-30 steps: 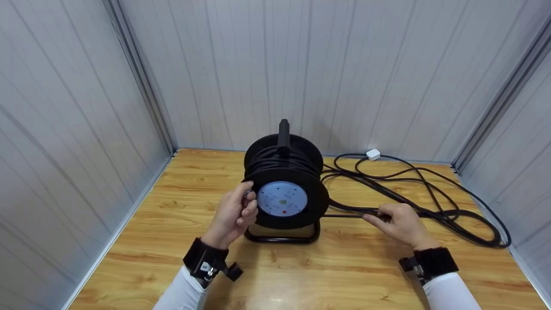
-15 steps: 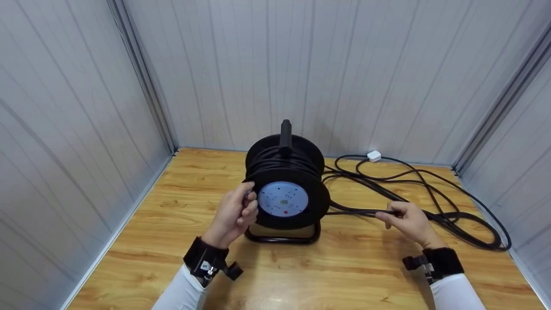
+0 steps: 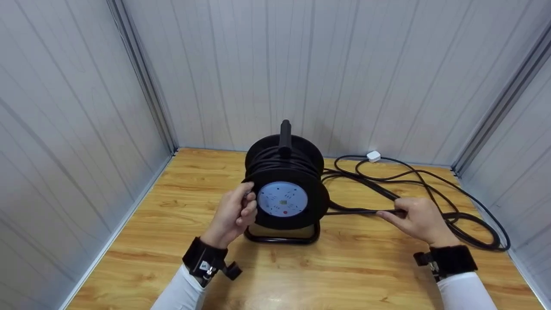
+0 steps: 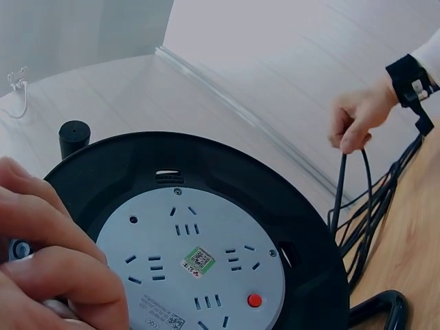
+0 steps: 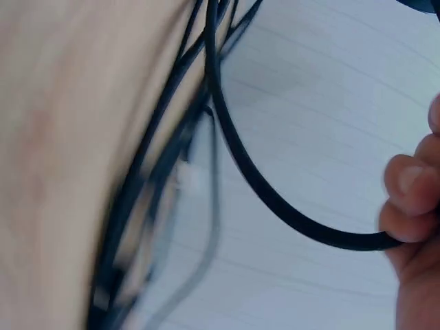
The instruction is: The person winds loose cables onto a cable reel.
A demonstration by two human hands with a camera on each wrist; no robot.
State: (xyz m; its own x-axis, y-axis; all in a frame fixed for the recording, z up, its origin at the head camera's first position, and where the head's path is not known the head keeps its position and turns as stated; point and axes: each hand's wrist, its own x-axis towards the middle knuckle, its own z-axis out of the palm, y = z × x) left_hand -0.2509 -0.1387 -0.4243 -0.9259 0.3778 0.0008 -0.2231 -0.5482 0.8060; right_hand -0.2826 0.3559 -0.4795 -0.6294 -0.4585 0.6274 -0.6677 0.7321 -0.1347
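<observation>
A black cable reel (image 3: 317, 199) stands on the wooden table, with cable (image 3: 282, 160) wound on its drum and a grey socket panel (image 3: 275, 191) facing me. My left hand (image 3: 232, 215) has its fingers curled at the reel's left rim, around a small knob (image 4: 20, 249) mostly hidden by them. To the right of the reel, my right hand (image 3: 424, 219) grips the loose black cable (image 3: 351, 210), thumb pointing toward the reel. In the right wrist view the held cable (image 5: 275, 206) curves down from the fist.
Several loops of slack cable (image 3: 486, 246) lie across the table's right side. A white plug (image 3: 373, 156) rests near the back wall (image 3: 241, 77). The reel's carrying handle (image 3: 285, 137) sticks up behind, and its tube stand (image 3: 282, 240) touches the table in front.
My right hand has moved to the right, away from the reel, along the loose cable. The left hand and the reel stay almost where they were.
</observation>
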